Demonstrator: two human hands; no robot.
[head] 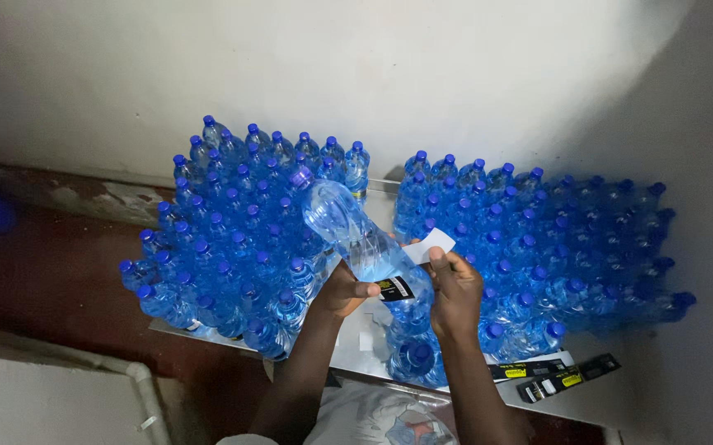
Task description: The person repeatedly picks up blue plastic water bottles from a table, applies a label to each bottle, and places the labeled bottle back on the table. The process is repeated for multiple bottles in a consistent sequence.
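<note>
Seen from above, 2 bare hands hold 1 clear blue-tinted plastic water bottle (362, 241) over the middle of a metal table (348, 350). The bottle lies tilted, its purple-blue cap (300, 176) pointing up and to the left, away from the person, its base down between the hands. Its body is ribbed and see-through, and it looks filled with water.

The left hand (345, 290) is closed around the lower part of the bottle, its thumb pressing on a black label (395, 288) with small yellow and white markings that sits on the bottle's side. The right hand (456, 290) rests against the bottle's right side, and its fingers pinch a small white strip of backing paper (430, 245) that sticks up just above the hand.

On the left of the table stands a dense cluster of upright bottles (233, 247), all with blue caps. A second cluster (538, 239) stands on the right, partly in shadow. More bottles (412, 358) sit below the hands, close to the person. At the table's near right edge lie 2 strips of black labels (554, 375). A pale wall (356, 74) rises behind the table.
</note>
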